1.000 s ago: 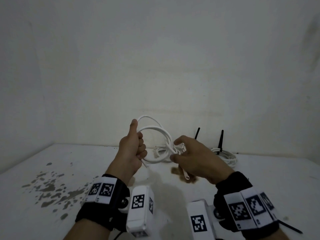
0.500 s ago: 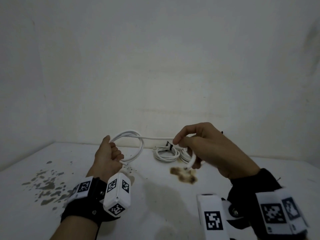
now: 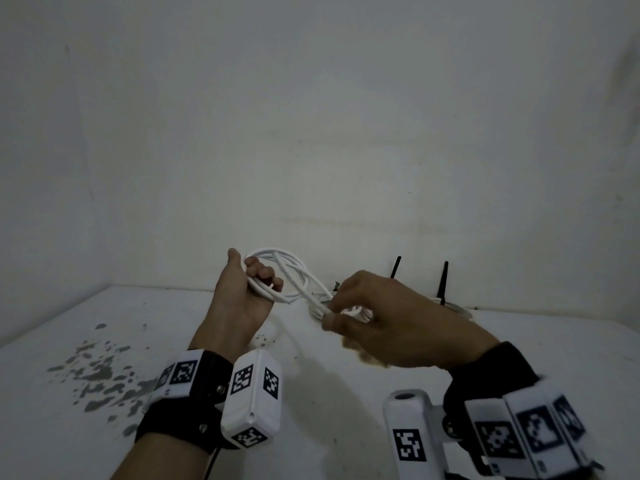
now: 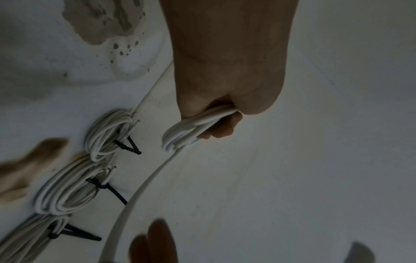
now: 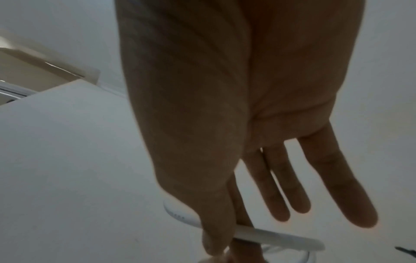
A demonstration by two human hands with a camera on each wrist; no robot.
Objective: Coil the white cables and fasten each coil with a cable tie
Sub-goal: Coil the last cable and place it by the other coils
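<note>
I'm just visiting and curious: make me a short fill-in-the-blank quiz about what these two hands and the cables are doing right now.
1. The left hand grips a coil of ____ cable.
2. The right hand pinches the cable between ____ and forefinger.
3. On the table, ____ finished coils lie in a row.
4. Each finished coil is bound with a ____ cable tie.

Missing words: white; thumb; three; black
</note>
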